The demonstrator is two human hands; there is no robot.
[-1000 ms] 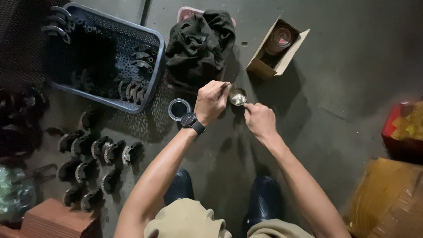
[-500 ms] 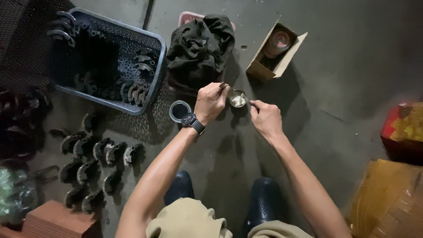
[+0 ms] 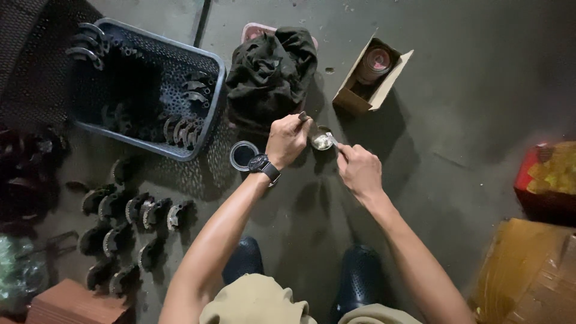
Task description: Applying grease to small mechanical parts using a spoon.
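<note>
item 1, nearest: two dark blue shoes (image 3: 360, 279) at 6 o'clock, on the grey concrete floor (image 3: 456, 102), with tan trouser knees at the bottom edge.

item 2: left hand (image 3: 288, 139), just above centre, black wristwatch (image 3: 263, 164) on the wrist. fingers curled shut on a thin dark tool (image 3: 303, 117), its tip sticking up at 12 o'clock of the fist.

item 3: right hand (image 3: 359, 170), at 3 o'clock of the left hand. fingers pinched together on a small pale stick (image 3: 332, 139), whose end dips into the tin.

item 4: small round tin (image 3: 321, 141), between the two hands on the floor, open, whitish paste inside. it lies just beside the left knuckles; whether the hand touches it cannot be told.

item 5: round lid (image 3: 243, 155), at 9 o'clock of the left wrist, flat on the floor, dark centre, bright rim.

item 6: rows of curved metal parts (image 3: 129, 225), at 8 o'clock, laid out on the floor.

item 7: reddish brick (image 3: 72, 303), at 7 o'clock. brown cardboard box (image 3: 528, 276), at 4 o'clock. red box with yellow contents (image 3: 549, 177), at 3 o'clock.

item 8, far: dark crumpled cloth (image 3: 270, 75), at 12 o'clock, just beyond the tin. grey plastic basket (image 3: 207, 102), at 10 o'clock, holding more curved parts. small open carton (image 3: 351, 99), at 1 o'clock, with a round container inside.
</note>
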